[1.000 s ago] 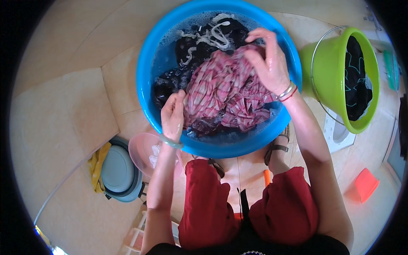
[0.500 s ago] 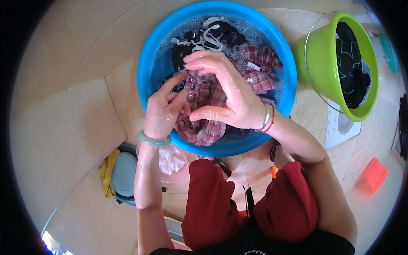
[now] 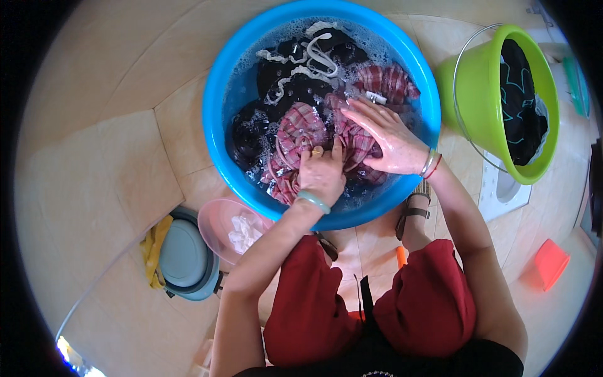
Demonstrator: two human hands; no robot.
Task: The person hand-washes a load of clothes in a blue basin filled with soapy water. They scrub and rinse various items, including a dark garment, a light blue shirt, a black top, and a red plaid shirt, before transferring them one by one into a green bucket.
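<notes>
Pink-and-maroon plaid cloth (image 3: 300, 129) lies wet in soapy water inside a round blue basin (image 3: 217, 147). My left hand (image 3: 321, 176), with a ring and a pale green bangle, grips the plaid cloth near the basin's front side, its fingers bent into the folds. On the right part of the same cloth rests my right hand (image 3: 394, 144), open, fingers stretched out and thumb apart. Behind my hands float dark garments (image 3: 276, 78) with white ruffled trim and a white cord (image 3: 320, 55). A darker red plaid piece (image 3: 386, 83) lies at the back right.
A lime-green bucket (image 3: 468, 94) with dark clothing (image 3: 520, 103) stands right of the basin, near a white floor fixture (image 3: 502, 191). At the left front are a pink bowl (image 3: 213, 229) with white material and a grey-blue lidded container (image 3: 183, 251) beside yellow cloth (image 3: 155, 251).
My hands were raised over the cloth, facing each other. The left has moved right and down into the cloth; the right has moved right and lies flatter. The plaid cloth is spread wider.
</notes>
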